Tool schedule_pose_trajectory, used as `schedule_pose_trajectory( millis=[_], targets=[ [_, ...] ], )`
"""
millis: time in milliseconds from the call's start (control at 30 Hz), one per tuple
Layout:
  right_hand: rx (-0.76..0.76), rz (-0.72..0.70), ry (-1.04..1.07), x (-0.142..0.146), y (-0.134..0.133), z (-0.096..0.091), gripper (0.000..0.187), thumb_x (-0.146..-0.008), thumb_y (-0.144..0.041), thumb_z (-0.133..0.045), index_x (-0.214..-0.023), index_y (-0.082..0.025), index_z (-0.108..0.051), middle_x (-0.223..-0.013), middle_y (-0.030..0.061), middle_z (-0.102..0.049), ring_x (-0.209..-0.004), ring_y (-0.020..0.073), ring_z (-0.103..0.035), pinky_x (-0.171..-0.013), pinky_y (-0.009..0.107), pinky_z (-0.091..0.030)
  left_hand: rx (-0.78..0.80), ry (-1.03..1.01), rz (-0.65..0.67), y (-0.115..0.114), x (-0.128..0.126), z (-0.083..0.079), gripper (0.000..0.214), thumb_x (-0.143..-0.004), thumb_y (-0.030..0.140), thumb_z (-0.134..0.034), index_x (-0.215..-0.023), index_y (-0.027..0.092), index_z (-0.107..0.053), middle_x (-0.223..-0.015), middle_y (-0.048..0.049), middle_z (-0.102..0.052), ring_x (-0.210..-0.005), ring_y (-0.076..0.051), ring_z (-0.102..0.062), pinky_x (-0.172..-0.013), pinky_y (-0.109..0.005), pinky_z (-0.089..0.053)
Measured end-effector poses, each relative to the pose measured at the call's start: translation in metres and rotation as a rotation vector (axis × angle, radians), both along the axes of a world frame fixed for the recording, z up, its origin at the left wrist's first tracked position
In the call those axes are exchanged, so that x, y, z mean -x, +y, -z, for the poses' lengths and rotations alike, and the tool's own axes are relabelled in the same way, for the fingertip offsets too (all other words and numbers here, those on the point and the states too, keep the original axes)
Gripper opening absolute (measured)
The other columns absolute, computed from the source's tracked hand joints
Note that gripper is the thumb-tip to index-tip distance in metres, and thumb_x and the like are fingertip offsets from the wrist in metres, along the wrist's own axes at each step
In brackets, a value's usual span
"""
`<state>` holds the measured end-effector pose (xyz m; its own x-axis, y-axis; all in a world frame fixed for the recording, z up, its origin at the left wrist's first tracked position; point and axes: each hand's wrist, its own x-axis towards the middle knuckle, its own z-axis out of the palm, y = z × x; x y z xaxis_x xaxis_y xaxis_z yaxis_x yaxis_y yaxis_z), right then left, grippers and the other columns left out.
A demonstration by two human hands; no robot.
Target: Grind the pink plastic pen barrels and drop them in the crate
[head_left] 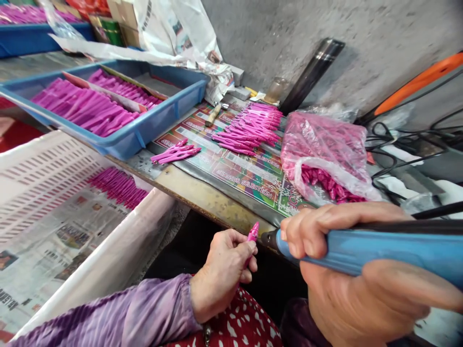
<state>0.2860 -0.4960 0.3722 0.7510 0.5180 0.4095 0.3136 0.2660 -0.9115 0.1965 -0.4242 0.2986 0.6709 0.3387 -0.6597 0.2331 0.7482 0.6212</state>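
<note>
My left hand [228,258] pinches a slim pink plastic piece [253,232], its pointed tip sticking up between thumb and fingers. Wrapped around the blue body of an electric screwdriver [347,248] is my right hand [347,270]. The screwdriver's black nose points left, right beside the pink piece; whether they touch, I cannot tell. Beyond my hands, a row of similar pink pieces [249,127] lies on a printed sheet [246,185], with a smaller group of pink pieces [176,152] to its left. A clear plastic bag [325,140] of darker pink parts sits at the right.
A blue divided tray [133,140] of pink pieces stands on the bench at left. Below it, a white crate [47,178] lined with newspaper holds more pieces. A wooden-handled tool [214,115], a black cylinder [311,74], an orange-handled tool [415,84] and black cables [390,144] lie farther back.
</note>
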Motion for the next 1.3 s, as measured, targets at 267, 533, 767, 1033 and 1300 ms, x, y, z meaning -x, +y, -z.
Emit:
schedule_pose_trajectory(
  millis=[267,533,767,1033,1300],
  targets=[
    [-0.070,0.031,0.051,0.004,0.002,0.000,0.055,-0.075,-0.080,-0.071,-0.082,-0.025,-0.064,-0.056,-0.0058,-0.055,-0.048,0.0160,-0.052,-0.055,0.038,-0.046,-0.021,-0.009,0.015,0.002,0.000,-0.001,0.016,-0.089,0.014,-0.064,-0.074,0.015,-0.057,-0.050,0.0028,-0.054,-0.040,-0.005,-0.040,-0.041,-0.016,-0.023],
    [-0.044,-0.154,-0.067,-0.005,-0.008,-0.001,0.042,-0.085,-0.068,-0.070,-0.087,-0.026,-0.071,-0.060,-0.0022,-0.063,-0.050,0.0191,-0.059,-0.054,0.041,-0.051,-0.041,0.015,0.038,0.003,-0.001,-0.002,0.018,-0.092,0.010,-0.057,-0.075,0.015,-0.056,-0.049,0.0032,-0.054,-0.039,-0.005,-0.041,-0.041,-0.016,-0.023],
    [-0.107,-0.041,0.017,0.006,0.010,-0.008,0.044,-0.081,-0.066,-0.075,-0.077,-0.023,-0.069,-0.054,-0.0027,-0.058,-0.045,0.0161,-0.053,-0.048,0.037,-0.046,-0.024,-0.008,0.027,0.003,0.000,0.003,0.019,-0.084,0.021,-0.072,-0.075,0.016,-0.057,-0.050,0.0029,-0.055,-0.039,-0.005,-0.042,-0.041,-0.016,-0.024],
    [-0.055,-0.100,-0.024,-0.006,0.001,-0.002,0.039,-0.081,-0.063,-0.077,-0.082,-0.025,-0.070,-0.056,-0.0022,-0.060,-0.047,0.0187,-0.056,-0.050,0.041,-0.049,-0.020,0.024,0.048,0.002,0.000,0.000,0.019,-0.093,0.011,-0.058,-0.075,0.016,-0.055,-0.049,0.0030,-0.055,-0.038,-0.005,-0.039,-0.041,-0.017,-0.024],
    [0.042,-0.066,0.017,0.000,0.009,-0.003,0.039,-0.077,-0.066,-0.079,-0.084,-0.029,-0.068,-0.060,-0.0042,-0.059,-0.051,0.0193,-0.056,-0.051,0.041,-0.046,-0.049,0.085,0.066,0.004,0.000,-0.009,0.024,-0.095,0.011,-0.057,-0.071,0.017,-0.054,-0.047,0.0051,-0.053,-0.036,-0.004,-0.036,-0.041,-0.017,-0.023]
  ],
)
